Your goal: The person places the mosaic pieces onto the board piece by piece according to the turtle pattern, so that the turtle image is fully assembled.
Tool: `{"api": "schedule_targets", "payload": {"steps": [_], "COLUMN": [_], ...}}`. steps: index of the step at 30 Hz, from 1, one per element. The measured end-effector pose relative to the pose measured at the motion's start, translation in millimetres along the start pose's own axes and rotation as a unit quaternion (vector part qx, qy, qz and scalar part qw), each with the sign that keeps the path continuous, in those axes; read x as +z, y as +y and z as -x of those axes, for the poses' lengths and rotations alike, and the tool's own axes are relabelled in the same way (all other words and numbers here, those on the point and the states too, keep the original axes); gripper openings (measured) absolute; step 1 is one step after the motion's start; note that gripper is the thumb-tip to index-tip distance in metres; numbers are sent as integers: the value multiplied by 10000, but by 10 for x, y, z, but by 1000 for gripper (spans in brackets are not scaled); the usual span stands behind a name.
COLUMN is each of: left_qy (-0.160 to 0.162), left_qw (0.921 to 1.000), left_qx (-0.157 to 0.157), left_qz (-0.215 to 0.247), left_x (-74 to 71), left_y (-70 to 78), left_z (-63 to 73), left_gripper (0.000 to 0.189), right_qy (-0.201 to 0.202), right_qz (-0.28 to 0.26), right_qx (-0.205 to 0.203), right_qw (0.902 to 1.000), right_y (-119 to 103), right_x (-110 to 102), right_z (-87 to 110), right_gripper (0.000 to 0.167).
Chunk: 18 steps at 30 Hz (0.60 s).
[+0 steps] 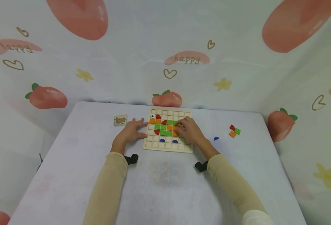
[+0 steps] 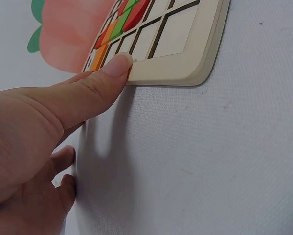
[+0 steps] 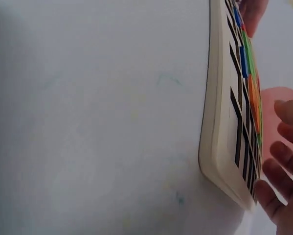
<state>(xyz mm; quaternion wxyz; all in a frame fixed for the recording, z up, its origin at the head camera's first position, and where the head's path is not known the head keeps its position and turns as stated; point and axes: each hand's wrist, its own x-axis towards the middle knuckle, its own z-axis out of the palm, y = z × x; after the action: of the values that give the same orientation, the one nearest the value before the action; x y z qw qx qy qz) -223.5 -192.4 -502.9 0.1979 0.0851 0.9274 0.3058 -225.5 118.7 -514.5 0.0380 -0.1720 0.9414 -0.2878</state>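
A pale wooden grid board (image 1: pixel 168 151) lies on the table and bears several coloured tiles: green squares (image 1: pixel 163 133), orange squares (image 1: pixel 152 121), red rounded pieces (image 1: pixel 157 132), blue half-circles (image 1: pixel 162 140) and a white eye piece (image 1: pixel 152 116). My left hand (image 1: pixel 130 130) rests at the board's left side, fingers spread, its thumb (image 2: pixel 118 66) touching the rim. Over the board's right half hovers my right hand (image 1: pixel 190 129), thumb and fingers loosely bent near the orange and green tiles. The right wrist view shows no piece between those fingers (image 3: pixel 278 178); part of the board is hidden under this hand.
A small pattern card (image 1: pixel 120 120) lies left of the board. To the right are a loose blue half-circle (image 1: pixel 216 138), a red piece (image 1: pixel 232 127), a green square (image 1: pixel 237 131) and an orange square (image 1: pixel 232 134). A printed cloth (image 1: pixel 142 81) hangs behind the table.
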Motion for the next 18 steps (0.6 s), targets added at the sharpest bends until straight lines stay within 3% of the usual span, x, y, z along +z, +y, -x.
{"api": "schedule_targets", "payload": {"steps": [8,12,18], "left_qy": [-10,-29,-39], "left_qw": [10000,10000,10000], "left_qx": [-27,-50,-76], "left_qz": [-29,-50,-41], "left_x": [-1,2,-1], "left_y": [18,24,17], "left_z": [11,7,7], "left_gripper": [74,74,74], "right_qy": [247,144,-35], "right_qz": [1672,1972,1978], "right_qx": [74,214,445], "right_qw": [9856,9800,9792], "right_y": [29,115,250], "right_x": [-59,-88,-171], "right_z": [102,164,242], "right_gripper": [63,72,78]}}
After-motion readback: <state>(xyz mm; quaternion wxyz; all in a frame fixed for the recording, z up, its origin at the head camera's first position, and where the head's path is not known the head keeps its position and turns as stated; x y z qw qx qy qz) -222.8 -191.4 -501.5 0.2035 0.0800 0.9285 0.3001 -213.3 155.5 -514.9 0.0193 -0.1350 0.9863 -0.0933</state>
